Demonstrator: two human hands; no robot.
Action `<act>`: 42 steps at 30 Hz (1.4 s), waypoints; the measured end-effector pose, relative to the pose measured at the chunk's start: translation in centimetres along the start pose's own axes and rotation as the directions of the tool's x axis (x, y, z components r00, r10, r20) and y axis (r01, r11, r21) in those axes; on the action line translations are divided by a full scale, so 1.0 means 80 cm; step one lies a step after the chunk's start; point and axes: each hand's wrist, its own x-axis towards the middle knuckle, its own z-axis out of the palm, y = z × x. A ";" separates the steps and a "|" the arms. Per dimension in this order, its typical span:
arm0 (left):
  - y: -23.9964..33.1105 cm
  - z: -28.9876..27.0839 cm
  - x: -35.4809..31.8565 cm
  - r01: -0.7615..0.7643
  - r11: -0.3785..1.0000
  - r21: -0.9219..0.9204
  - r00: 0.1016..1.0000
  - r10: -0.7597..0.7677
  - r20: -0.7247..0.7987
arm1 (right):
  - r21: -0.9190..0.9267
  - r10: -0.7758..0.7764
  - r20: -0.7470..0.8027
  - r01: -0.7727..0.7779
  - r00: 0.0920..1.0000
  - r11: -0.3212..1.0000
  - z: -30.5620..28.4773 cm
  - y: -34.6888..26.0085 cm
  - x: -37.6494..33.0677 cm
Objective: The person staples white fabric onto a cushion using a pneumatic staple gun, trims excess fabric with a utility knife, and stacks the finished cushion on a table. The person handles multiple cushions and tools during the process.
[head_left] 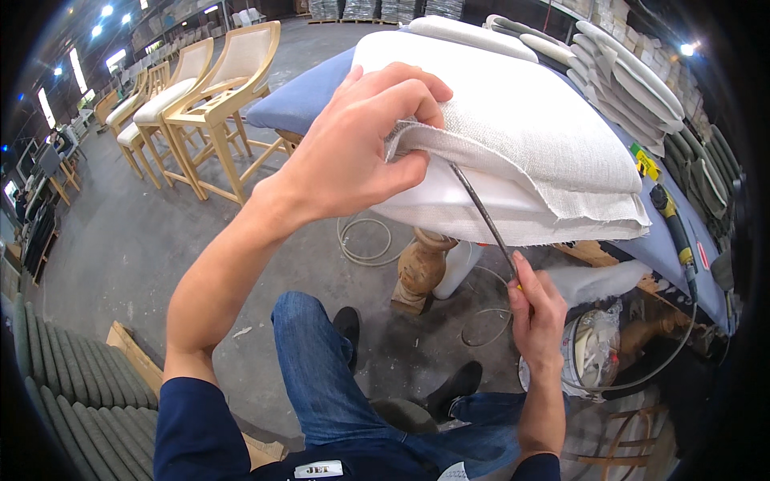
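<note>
My left hand (361, 148) grips the folded edge of a white woven fabric cover (521, 120) that wraps a white foam cushion (473, 196), pinching the cloth at the cushion's near corner. My right hand (536, 309) holds the handle of a thin dark metal tool (481, 212). The tool's shaft slants up and left, and its tip goes in under the fabric edge beside my left fingers. The cushion rests on a blue-covered worktable (301, 96).
Several pale wooden chairs (216, 104) stand at the left on the concrete floor. A stack of upholstered seat pads (626, 72) lies at the back right. A power tool (674, 224) lies on the table's right edge. A turned wooden table leg (421, 268) and hose loops are below.
</note>
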 end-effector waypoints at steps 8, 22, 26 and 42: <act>0.002 0.014 -0.027 -0.125 0.991 0.054 0.976 0.133 -0.173 | -0.196 -0.120 0.066 0.131 0.991 0.972 -0.044 0.003 0.050; -0.001 0.040 -0.051 0.071 0.994 0.078 0.913 -0.033 -0.406 | -0.260 -0.080 0.177 0.125 0.981 0.958 -0.086 -0.014 0.079; 0.017 0.066 -0.058 -0.041 0.939 0.342 0.867 0.203 -0.456 | -0.240 -0.032 0.170 0.073 0.985 0.968 -0.075 -0.020 0.074; -0.024 0.051 -0.061 -0.023 0.972 -0.236 0.742 -0.142 -0.655 | -0.305 -0.263 0.017 0.256 0.965 0.917 -0.096 0.003 0.135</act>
